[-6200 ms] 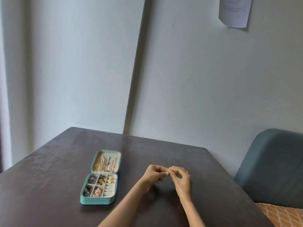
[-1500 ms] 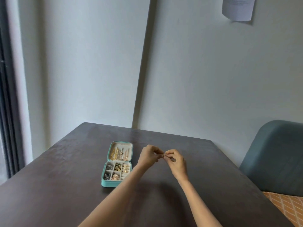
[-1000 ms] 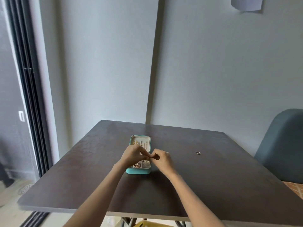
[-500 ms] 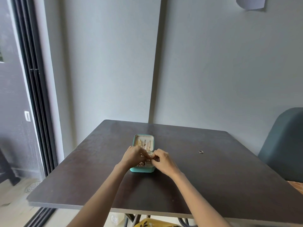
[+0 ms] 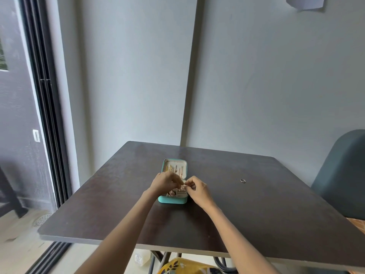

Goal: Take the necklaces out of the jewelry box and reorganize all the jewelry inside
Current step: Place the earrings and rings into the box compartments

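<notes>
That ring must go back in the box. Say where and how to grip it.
The ring lies flat on the table, apart from the jewelry box. Come from above with the right hand, the nearer of the hands, and pinch its outer edge across the band.

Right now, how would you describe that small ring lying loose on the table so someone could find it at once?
On the dark table, look right of the open teal jewelry box, toward the blue-grey chair. The ring lies alone on bare tabletop, the only jewelry outside the box.
</notes>
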`<state>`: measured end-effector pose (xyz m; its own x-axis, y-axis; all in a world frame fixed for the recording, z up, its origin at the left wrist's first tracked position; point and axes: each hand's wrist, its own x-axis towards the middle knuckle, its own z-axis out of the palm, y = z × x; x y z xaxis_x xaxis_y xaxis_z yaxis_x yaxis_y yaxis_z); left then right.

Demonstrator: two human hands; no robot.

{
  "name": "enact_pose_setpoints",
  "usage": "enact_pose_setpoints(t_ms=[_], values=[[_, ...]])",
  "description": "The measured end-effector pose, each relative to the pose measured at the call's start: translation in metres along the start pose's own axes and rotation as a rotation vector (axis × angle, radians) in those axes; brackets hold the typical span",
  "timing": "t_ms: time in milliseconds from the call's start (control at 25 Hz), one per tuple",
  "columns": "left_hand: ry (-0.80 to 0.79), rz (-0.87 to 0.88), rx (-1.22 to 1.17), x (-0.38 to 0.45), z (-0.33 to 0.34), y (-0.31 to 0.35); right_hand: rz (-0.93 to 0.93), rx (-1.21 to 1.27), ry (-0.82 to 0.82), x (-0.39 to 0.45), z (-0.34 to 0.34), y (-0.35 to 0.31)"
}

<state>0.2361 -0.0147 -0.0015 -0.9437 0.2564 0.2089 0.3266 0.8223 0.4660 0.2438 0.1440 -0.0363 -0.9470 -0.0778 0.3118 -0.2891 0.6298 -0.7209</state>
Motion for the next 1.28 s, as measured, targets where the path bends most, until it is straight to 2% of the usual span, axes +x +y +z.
enact_pose_setpoints(t_ms=[120, 440, 720, 880, 1080, 1280], values=[[0.037, -0.057, -0.024, 0.004, -0.001, -0.003, 0.017, 0.035, 0.005, 0.002, 0.000, 0.001], [0.025, -0.066, 0.054, 0.007, 0.001, 0.001, 0.013, 0.035, -0.018, 0.005, 0.002, 0.002], [0.058, -0.093, 0.058, 0.008, 0.001, 0.006, 0.085, 0.154, 0.028, 0.002, 0.004, 0.005], [0.010, -0.098, 0.079, 0.009, 0.000, 0.007, 0.094, 0.152, -0.007, 0.004, 0.005, 0.006], [-0.147, -0.117, 0.084, 0.012, -0.009, 0.008, 0.125, 0.226, -0.051, 0.004, 0.002, 0.001], [-0.072, -0.125, 0.124, 0.009, -0.008, 0.015, 0.145, 0.240, -0.102, 0.004, 0.000, -0.001]])
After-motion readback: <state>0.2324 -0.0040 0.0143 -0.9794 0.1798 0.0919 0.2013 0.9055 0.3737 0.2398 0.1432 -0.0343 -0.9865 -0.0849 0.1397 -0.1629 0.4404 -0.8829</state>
